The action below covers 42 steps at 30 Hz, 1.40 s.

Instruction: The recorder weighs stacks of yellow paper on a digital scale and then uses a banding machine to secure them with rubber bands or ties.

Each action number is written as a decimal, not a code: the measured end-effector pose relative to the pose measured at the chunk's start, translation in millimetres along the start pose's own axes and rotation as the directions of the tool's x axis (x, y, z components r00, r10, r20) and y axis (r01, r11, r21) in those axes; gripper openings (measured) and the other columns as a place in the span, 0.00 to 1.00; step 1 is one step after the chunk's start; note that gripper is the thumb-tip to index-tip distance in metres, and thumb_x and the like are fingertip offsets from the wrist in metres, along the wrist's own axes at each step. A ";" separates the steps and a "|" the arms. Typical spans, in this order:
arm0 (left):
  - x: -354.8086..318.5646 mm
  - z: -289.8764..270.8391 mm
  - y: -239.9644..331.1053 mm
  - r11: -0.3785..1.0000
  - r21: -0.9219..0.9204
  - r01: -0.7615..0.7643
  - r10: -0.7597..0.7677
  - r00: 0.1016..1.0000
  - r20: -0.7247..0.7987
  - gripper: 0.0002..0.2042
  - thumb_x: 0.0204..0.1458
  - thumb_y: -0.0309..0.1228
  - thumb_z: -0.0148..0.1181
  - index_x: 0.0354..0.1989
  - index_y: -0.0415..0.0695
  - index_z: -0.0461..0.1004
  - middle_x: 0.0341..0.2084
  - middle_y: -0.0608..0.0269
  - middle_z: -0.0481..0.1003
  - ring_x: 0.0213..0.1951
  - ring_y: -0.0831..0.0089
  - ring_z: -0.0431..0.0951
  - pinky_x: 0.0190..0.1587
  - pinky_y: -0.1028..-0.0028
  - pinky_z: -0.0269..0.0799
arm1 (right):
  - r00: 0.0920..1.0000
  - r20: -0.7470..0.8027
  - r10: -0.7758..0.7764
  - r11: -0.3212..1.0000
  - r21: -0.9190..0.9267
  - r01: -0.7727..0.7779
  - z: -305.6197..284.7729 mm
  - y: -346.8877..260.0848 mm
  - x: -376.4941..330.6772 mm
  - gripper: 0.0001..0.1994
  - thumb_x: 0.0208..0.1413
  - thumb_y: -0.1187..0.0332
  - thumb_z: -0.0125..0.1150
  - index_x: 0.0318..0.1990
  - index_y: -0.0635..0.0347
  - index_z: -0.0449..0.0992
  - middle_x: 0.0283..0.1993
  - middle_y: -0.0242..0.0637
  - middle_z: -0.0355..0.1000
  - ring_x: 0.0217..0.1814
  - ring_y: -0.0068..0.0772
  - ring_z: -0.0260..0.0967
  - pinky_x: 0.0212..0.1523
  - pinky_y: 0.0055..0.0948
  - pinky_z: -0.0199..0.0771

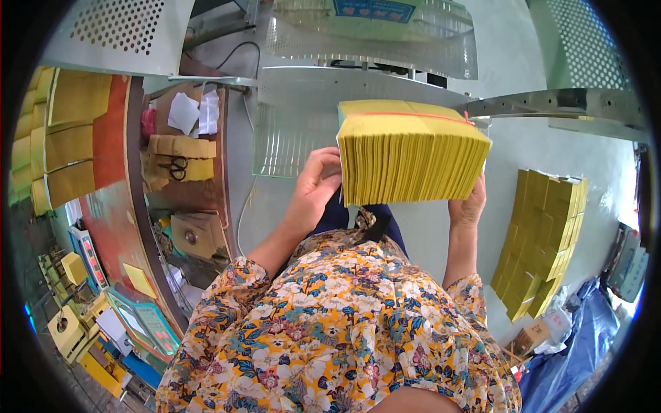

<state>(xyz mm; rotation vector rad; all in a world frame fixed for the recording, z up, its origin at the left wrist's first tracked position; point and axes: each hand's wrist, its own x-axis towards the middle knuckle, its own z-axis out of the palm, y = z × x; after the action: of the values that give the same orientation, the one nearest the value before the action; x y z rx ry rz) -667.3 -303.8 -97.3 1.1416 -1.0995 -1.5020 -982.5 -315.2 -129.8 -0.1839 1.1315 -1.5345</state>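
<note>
A thick bundle of yellow folded paper [413,165] is held up in front of my body, its many edges facing me. A thin red band [413,115] runs across its top. My left hand [319,184] grips the bundle's left end, fingertips curled out of sight behind it. Against the lower right end, my right hand [470,204] is closed on the same bundle; most of its fingers are hidden underneath and behind. Just beyond the bundle is a shiny metal machine tray [292,131].
Stacked yellow bundles [540,241] stand on the right floor, near a blue sheet [575,351]. Black-handled scissors [177,167] lie on a shelf at left, beside a red-brown table [110,165] with yellow stacks [72,144]. A metal bar [544,103] juts in at right.
</note>
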 end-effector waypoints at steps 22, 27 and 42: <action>57.6 -26.5 41.5 0.905 -0.116 0.409 -0.414 0.910 -0.024 0.24 0.62 0.51 0.46 0.54 0.45 0.70 0.45 0.65 0.74 0.48 0.73 0.75 0.45 0.68 0.78 | 0.936 0.349 -0.035 0.655 -0.700 0.285 88.4 -67.3 10.1 0.17 0.63 0.65 0.50 0.54 0.64 0.75 0.49 0.34 0.75 0.49 0.27 0.71 0.52 0.30 0.70; 98.7 -53.2 53.3 0.838 -0.081 0.540 -0.531 0.840 0.108 0.33 0.62 0.60 0.39 0.60 0.43 0.68 0.50 0.57 0.75 0.48 0.67 0.77 0.46 0.60 0.76 | 0.950 0.230 0.210 0.601 -0.797 0.060 62.8 -57.7 67.7 0.19 0.63 0.58 0.54 0.55 0.57 0.76 0.48 0.31 0.76 0.46 0.23 0.71 0.51 0.29 0.69; 104.2 101.4 -131.8 0.916 0.329 -0.229 0.147 0.955 0.256 0.32 0.65 0.47 0.46 0.72 0.44 0.49 0.68 0.59 0.57 0.69 0.65 0.56 0.69 0.65 0.51 | 0.823 0.490 -0.288 0.785 -0.371 0.496 1.4 63.2 66.5 0.20 0.67 0.61 0.51 0.62 0.62 0.70 0.65 0.36 0.68 0.67 0.31 0.63 0.68 0.31 0.60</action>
<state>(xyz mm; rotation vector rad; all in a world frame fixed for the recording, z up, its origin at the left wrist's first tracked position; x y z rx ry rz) -801.1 -370.5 -224.4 1.0800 -1.6447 -1.3353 -960.3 -363.0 -204.9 -1.1145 1.1553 -1.4425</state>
